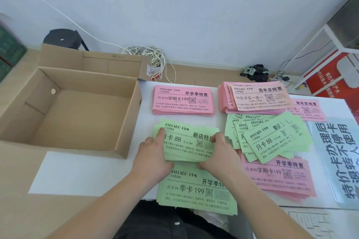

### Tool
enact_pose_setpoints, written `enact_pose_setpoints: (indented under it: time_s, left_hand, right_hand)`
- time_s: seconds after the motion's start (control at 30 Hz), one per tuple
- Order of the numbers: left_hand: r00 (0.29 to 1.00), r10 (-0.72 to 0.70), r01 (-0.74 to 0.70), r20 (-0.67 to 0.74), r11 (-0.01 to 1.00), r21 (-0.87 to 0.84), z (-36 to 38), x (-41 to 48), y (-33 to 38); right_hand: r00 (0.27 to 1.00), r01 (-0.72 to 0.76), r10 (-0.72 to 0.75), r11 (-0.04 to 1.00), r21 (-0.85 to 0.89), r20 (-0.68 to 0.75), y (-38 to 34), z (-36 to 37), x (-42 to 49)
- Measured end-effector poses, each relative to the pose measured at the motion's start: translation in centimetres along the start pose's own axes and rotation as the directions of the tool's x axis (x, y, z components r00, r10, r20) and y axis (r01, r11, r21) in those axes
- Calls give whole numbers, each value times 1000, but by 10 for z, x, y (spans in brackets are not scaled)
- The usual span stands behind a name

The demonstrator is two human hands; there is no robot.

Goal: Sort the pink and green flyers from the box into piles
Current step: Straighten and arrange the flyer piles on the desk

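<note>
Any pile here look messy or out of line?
Yes. The green pile on the right is fanned out and crooked, overlapping the pink pile below it. The far pink pile sits square. Both hands hold another green stack.

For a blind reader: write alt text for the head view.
Both hands, left hand and right hand, grip a green flyer stack on a white table. Around it lie more pink flyers and green flyers. An empty cardboard box sits to the left.
</note>
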State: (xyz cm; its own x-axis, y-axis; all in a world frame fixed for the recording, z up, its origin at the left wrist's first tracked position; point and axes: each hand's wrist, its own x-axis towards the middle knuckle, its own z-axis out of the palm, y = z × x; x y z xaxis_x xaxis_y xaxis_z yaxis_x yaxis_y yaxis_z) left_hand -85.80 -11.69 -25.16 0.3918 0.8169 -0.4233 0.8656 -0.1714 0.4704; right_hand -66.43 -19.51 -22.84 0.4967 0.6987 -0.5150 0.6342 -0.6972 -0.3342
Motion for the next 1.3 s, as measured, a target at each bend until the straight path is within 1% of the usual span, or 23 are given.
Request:
enact_pose_setpoints:
  time_s: [0.1, 0.27, 0.4, 0.5, 0.57, 0.63, 0.73, 0.77, 0.87, 0.97, 1.07, 1.17, 1.23, 1.3]
  left_hand:
    - [1000, -7, 6, -28, 999, -34, 1, 6, 0]
    - [997, -9, 7, -78, 1000, -27, -6, 25, -5]
    - [997, 12, -11, -81, 1000, 1, -11, 42, -4]
    - [985, 62, -70, -164, 997, -46, -6, 38, -9]
    - [978, 74, -88, -195, 994, -63, -1, 28, -11]
    - [983, 58, -71, -172, 995, -72, 1, 20, -10]
    - [998, 7, -8, -58, 1000, -11, -8, 26, -6]
    - [999, -10, 10, -39, 1000, 10, -12, 31, -4]
    - [999, 2, 1, -53, 998, 58, -17, 42, 0]
    - [995, 23, -11, -97, 992, 125, -17, 49, -3]
    - [992, 40, -27, -118, 993, 114, -19, 53, -9]
    - [992, 61, -52, -111, 995, 83, -16, 49, -11]
    - [996, 55, -48, -75, 994, 101, -18, 40, -13]
    - [994, 61, -49, -89, 990, 134, -24, 23, -15]
  right_hand:
    - [1000, 9, -9, 1000, -17, -13, -6, -2, 10]
    - [998, 67, -67, 995, -75, 3, -16, -3, 29]
    - [995, 91, -92, 996, -18, -24, -22, -10, 41]
    - [994, 100, -97, 994, 47, -46, -17, -11, 40]
    - [993, 108, -104, 992, 72, -51, -14, -11, 38]
    - [992, 119, -115, 989, 92, -44, -13, -13, 38]
    - [993, 114, -114, 991, 70, 1, -15, -18, 43]
    - [994, 104, -105, 993, 58, 18, -16, -19, 44]
    - [994, 100, -101, 995, 6, 30, -21, -17, 45]
    - [994, 108, -108, 994, -10, -28, -23, -6, 45]
    - [992, 116, -115, 993, 16, -59, -21, -3, 45]
    - [993, 108, -108, 994, 1, -40, -20, -7, 38]
    - [992, 120, -121, 993, -17, -23, -22, -14, 26]
    - [989, 132, -130, 991, 28, -67, -17, -23, 9]
